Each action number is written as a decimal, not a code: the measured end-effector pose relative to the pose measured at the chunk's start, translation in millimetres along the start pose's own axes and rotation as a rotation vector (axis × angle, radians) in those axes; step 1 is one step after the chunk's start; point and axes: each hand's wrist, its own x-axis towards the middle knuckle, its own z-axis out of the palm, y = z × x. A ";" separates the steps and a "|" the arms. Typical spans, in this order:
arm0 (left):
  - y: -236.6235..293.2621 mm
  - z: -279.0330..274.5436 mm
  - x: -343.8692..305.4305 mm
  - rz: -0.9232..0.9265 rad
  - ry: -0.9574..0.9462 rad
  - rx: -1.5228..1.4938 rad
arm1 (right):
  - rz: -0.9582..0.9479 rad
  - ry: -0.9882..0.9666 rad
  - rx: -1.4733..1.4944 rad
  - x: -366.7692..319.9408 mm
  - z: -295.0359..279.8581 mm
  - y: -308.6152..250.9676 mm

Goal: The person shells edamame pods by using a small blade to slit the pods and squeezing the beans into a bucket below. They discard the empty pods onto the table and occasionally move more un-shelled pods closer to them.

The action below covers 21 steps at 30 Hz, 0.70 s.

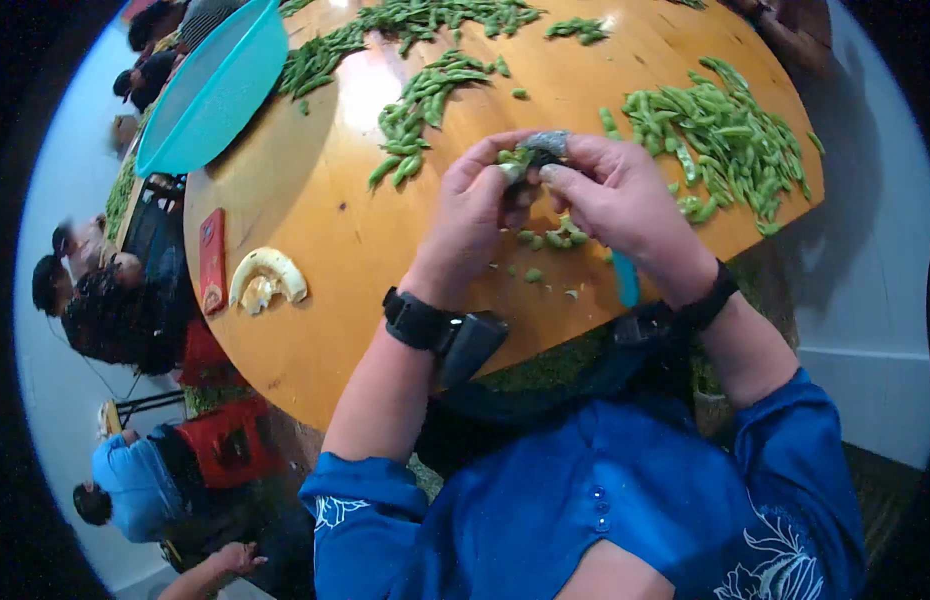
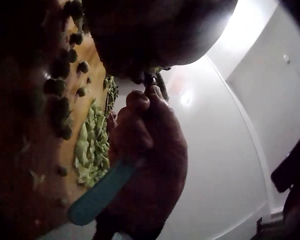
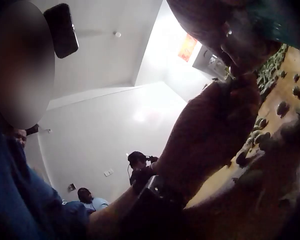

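Both hands meet above the near part of the wooden table. The left hand (image 1: pixel 467 220) (image 3: pixel 210 120) pinches a small green pod (image 1: pixel 511 168) between thumb and fingers. Close against it, the right hand (image 1: pixel 630 195) (image 2: pixel 147 150) is curled round a tool whose teal handle (image 1: pixel 626 280) (image 2: pixel 102 194) sticks out below the palm; its other end is hidden. A grey wrap (image 1: pixel 545 142) shows at the right forefinger. Loose green beans (image 1: pixel 533 275) and an opened pod lie under the hands.
Green pods (image 1: pixel 730 140) are heaped at the right, with more (image 1: pixel 420 110) along the far side. A teal basin (image 1: pixel 213 95) stands at the far left edge. A red object (image 1: pixel 213 250) and a curved pale piece (image 1: pixel 268 270) lie left. Other people sit beyond.
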 end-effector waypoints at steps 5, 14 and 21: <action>2.5 8.1 -3.5 -0.033 0.041 0.086 | -0.056 0.078 -0.004 -11.0 -1.9 8.1; -5.4 5.0 -2.4 0.021 0.136 0.689 | -0.312 0.410 -0.381 -19.5 -76.5 17.9; -9.7 -1.7 2.3 0.297 0.003 1.018 | -0.304 0.155 -1.097 -59.2 -89.8 24.2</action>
